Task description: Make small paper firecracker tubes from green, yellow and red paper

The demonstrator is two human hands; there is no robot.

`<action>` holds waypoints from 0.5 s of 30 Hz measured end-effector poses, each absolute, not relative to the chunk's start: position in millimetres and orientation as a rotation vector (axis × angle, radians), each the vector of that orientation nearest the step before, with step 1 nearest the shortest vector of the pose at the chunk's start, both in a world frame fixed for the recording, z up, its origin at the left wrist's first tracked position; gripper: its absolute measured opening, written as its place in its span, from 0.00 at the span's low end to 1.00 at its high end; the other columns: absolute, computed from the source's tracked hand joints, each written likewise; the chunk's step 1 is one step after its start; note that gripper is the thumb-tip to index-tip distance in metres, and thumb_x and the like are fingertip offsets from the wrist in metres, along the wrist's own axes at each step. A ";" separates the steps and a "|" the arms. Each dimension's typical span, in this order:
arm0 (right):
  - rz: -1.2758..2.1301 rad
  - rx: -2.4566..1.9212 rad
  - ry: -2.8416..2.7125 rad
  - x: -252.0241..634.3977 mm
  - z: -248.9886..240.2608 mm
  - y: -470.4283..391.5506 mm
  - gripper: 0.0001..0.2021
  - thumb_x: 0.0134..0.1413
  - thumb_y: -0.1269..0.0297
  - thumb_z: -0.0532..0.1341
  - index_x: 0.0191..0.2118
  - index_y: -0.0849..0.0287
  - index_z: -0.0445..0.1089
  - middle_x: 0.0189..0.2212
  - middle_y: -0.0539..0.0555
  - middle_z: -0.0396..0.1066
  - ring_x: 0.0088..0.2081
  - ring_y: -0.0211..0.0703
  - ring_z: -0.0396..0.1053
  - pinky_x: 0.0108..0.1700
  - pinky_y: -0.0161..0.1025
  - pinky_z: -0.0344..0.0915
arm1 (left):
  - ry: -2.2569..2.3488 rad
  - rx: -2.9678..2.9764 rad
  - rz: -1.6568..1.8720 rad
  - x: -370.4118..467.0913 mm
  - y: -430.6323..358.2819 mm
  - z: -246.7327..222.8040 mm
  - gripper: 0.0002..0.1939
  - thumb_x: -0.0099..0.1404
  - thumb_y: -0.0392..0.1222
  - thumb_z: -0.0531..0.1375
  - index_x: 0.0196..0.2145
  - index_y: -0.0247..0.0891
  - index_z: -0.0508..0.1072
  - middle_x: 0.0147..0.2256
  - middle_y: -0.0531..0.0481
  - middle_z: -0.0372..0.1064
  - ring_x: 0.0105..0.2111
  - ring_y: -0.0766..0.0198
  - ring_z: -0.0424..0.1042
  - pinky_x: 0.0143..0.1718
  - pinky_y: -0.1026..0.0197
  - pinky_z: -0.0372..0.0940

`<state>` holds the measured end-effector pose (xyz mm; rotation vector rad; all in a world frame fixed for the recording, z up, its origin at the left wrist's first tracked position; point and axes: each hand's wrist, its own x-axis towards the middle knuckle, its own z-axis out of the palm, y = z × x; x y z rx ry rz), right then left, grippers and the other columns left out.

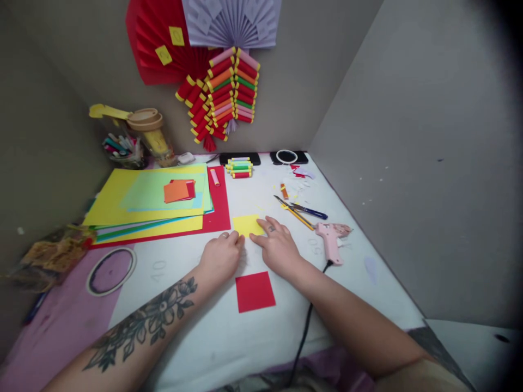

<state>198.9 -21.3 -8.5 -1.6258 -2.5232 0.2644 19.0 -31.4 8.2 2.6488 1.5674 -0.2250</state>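
A small yellow paper (248, 224) lies on the white table cover, with both hands at its near edge. My left hand (222, 255) has its fingers curled together at the paper's lower left corner, pinching the edge. My right hand (278, 245) rests at the right side, its thumb and fingers spread apart on the paper. Nearer to me, a red paper square (255, 292) lies flat between my forearms, untouched.
Stacked coloured sheets (110, 190) lie at the left, beyond a tape roll (90, 277). Small paper rolls (241, 167) sit at the back. At the right are scissors (314, 211), a pencil (300, 218) and a corded pink glue gun (330, 245).
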 end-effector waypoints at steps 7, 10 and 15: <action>0.119 -1.731 -2.534 209.8 -6.8 -21.0 0.19 0.54 0.73 0.54 0.48 0.51 0.73 0.58 0.57 0.60 0.62 0.57 0.47 0.53 0.51 0.50 | 1.607 2.572 -0.302 19.9 -33.5 16.9 0.14 0.62 0.28 0.48 0.38 0.32 0.72 0.38 0.41 0.67 0.38 0.54 0.68 0.30 0.57 0.63; 0.072 -1.729 -2.536 209.6 -7.5 -21.7 0.17 0.53 0.73 0.54 0.46 0.54 0.74 0.55 0.58 0.63 0.60 0.57 0.49 0.51 0.50 0.51 | 1.632 2.552 -0.297 18.5 -34.4 15.1 0.14 0.60 0.27 0.48 0.35 0.32 0.72 0.37 0.41 0.67 0.38 0.53 0.68 0.29 0.57 0.62; 0.119 -1.685 -2.466 215.1 -9.1 -14.7 0.16 0.52 0.75 0.54 0.41 0.55 0.75 0.47 0.56 0.69 0.52 0.50 0.58 0.49 0.45 0.53 | 1.613 2.593 -0.209 15.8 -33.0 11.1 0.14 0.60 0.27 0.48 0.35 0.31 0.73 0.36 0.40 0.67 0.38 0.53 0.69 0.30 0.57 0.62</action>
